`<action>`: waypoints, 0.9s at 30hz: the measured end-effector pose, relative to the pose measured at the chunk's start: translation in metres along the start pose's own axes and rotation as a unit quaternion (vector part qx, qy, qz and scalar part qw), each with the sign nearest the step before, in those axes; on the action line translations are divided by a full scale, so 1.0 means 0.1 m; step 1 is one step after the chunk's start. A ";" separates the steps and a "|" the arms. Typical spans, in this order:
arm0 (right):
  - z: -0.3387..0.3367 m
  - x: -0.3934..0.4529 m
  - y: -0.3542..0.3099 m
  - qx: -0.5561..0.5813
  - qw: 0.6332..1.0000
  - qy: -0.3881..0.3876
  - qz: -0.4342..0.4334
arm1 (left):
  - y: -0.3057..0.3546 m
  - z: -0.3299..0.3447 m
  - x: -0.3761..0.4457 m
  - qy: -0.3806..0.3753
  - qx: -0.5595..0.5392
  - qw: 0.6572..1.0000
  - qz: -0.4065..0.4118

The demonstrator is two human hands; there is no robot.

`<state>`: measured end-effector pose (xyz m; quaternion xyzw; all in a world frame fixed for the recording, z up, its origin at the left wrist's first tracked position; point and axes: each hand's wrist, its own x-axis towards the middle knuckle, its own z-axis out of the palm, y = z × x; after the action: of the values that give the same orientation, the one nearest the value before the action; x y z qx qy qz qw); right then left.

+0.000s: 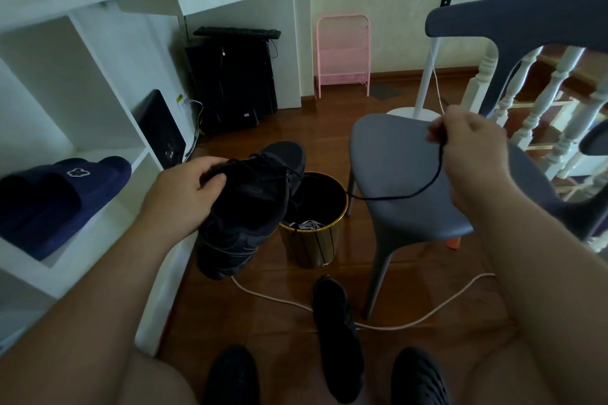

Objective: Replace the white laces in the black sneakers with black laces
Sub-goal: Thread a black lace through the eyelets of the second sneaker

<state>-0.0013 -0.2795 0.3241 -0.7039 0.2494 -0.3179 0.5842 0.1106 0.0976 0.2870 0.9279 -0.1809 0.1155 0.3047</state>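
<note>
Left hand (184,189) grips a black sneaker (245,207) by its heel end, fingers curled round the collar, holding it up in the air over the floor, toe pointing away, just above and partly in front of a gold-and-black bin (312,233). Right hand (467,145) is raised off to the right above a grey chair (404,174), thumb and fingertips pinching a black lace (434,174); the lace hangs down from the pinch and runs left to the sneaker. White laces (307,224) lie bunched inside the bin. The second black sneaker (337,335) lies on the wooden floor (427,362) near the person's feet, across a pale cord (427,314). Dark blue slippers (59,200) sit on a white shelf (105,217) at left.
</note>
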 end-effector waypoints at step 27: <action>0.48 -0.70 -0.10 -0.149 0.932 -0.242 -0.223 | 0.58 0.18 -0.22 0.057 -0.202 0.971 0.116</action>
<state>-0.0131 -0.1953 0.3170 -0.8760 -0.0188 -0.2193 0.4291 0.0688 0.0493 0.2955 0.8118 -0.2891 0.1638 0.4802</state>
